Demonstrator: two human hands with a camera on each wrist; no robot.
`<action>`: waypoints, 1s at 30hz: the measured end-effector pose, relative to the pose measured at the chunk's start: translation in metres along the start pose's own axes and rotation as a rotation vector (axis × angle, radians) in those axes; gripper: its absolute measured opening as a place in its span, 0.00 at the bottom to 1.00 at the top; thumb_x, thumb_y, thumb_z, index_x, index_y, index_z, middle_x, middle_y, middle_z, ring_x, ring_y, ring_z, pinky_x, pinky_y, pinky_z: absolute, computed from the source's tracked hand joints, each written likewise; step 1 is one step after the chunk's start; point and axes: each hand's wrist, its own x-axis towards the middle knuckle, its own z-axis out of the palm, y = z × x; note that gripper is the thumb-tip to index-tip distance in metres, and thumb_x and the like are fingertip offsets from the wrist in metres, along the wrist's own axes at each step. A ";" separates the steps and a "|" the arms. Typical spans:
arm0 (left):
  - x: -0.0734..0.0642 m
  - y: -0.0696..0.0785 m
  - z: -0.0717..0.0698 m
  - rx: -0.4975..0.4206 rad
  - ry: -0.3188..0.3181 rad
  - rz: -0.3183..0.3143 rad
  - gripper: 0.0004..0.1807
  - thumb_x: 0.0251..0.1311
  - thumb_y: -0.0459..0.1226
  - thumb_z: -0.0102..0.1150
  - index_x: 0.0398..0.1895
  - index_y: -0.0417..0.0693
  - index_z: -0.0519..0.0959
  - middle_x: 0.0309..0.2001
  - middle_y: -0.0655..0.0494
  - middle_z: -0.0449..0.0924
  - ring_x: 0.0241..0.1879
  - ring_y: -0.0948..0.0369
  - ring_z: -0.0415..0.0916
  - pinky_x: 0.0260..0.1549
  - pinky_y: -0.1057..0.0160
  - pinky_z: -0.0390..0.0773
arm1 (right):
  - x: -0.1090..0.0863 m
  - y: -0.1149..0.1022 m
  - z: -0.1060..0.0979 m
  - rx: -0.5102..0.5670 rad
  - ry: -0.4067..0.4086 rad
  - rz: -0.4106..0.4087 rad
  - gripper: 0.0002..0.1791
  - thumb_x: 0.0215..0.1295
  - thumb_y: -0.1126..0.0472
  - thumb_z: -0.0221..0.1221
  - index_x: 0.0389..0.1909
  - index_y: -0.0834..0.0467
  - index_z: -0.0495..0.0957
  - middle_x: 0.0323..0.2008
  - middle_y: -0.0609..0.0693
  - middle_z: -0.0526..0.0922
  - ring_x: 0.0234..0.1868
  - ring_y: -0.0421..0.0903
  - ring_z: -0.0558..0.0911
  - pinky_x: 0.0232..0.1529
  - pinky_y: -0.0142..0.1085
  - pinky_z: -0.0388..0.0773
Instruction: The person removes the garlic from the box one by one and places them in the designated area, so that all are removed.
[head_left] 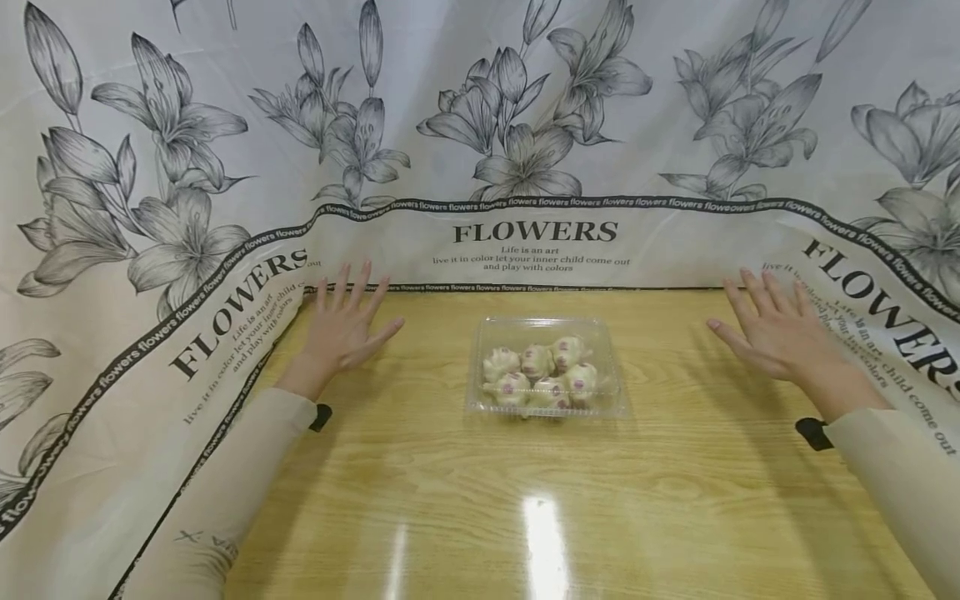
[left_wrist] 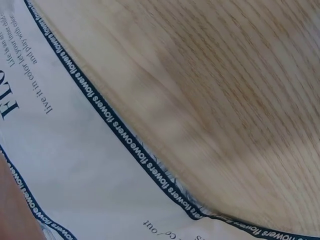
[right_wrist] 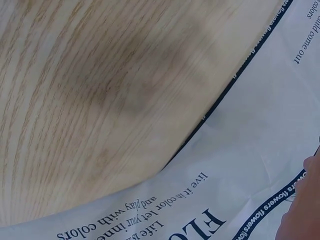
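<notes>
At the left, pale cloth (head_left: pixel 420 250) printed with grey lilies runs along the bench's left edge, its dark hem lettered "flowers"; the left wrist view shows that hem following the boundary of the wood. A beige sleeve (head_left: pixel 247 467) with dark lettering crosses this edge, a black device (head_left: pixel 321 417) at its cuff. The left hand (head_left: pixel 341 329) reaches to the far left corner of the bench (head_left: pixel 675 467), its grip wide, fingers fanned; whether it touches anything cannot be told.

The bench top is yellowish, grained wood, with a thin glare streak (head_left: pixel 395 558) and a broader one (head_left: pixel 543 542) towards the near edge. Midway across, closer to the far edge, sits a clear plastic clamshell box (head_left: pixel 517 328), closed, containing cream bulb-shaped pieces (head_left: pixel 537 361) with purple marks. Behind it the cloth reads "FLOWERS".

The right hand (head_left: pixel 776 333) is near the far right corner, grip likewise wide. Lilies and lettering carry on beyond the right edge.
</notes>
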 end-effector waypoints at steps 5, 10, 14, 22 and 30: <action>-0.003 0.003 -0.003 0.000 -0.011 -0.006 0.47 0.68 0.75 0.19 0.84 0.65 0.35 0.80 0.58 0.13 0.78 0.50 0.10 0.72 0.40 0.15 | -0.002 -0.007 -0.001 -0.012 0.000 -0.008 0.43 0.81 0.37 0.31 0.82 0.57 0.26 0.79 0.62 0.20 0.77 0.69 0.24 0.69 0.56 0.06; -0.006 0.009 -0.006 -0.022 -0.019 -0.002 0.47 0.68 0.74 0.19 0.84 0.66 0.33 0.80 0.58 0.12 0.78 0.50 0.10 0.72 0.39 0.15 | -0.008 -0.012 0.000 -0.024 0.022 -0.018 0.44 0.81 0.37 0.33 0.82 0.59 0.28 0.80 0.65 0.24 0.78 0.68 0.27 0.71 0.57 0.08; -0.009 0.013 -0.008 -0.050 -0.019 -0.008 0.46 0.69 0.74 0.21 0.83 0.67 0.31 0.80 0.58 0.12 0.77 0.51 0.08 0.72 0.40 0.14 | -0.010 -0.014 -0.001 -0.019 0.041 -0.024 0.44 0.82 0.38 0.35 0.82 0.59 0.30 0.80 0.65 0.27 0.79 0.66 0.26 0.72 0.56 0.09; -0.012 0.014 -0.009 -0.056 -0.019 -0.005 0.45 0.69 0.73 0.21 0.84 0.67 0.33 0.81 0.56 0.15 0.78 0.49 0.10 0.72 0.39 0.14 | -0.012 -0.019 -0.004 -0.026 0.059 -0.046 0.44 0.82 0.38 0.36 0.82 0.59 0.31 0.81 0.63 0.26 0.79 0.65 0.26 0.72 0.56 0.09; -0.013 0.022 -0.014 -0.051 -0.024 0.014 0.45 0.69 0.73 0.22 0.83 0.68 0.31 0.82 0.56 0.17 0.78 0.50 0.10 0.73 0.40 0.16 | -0.017 -0.020 -0.006 -0.025 0.100 -0.069 0.44 0.82 0.40 0.39 0.82 0.61 0.34 0.81 0.63 0.28 0.80 0.63 0.26 0.73 0.55 0.09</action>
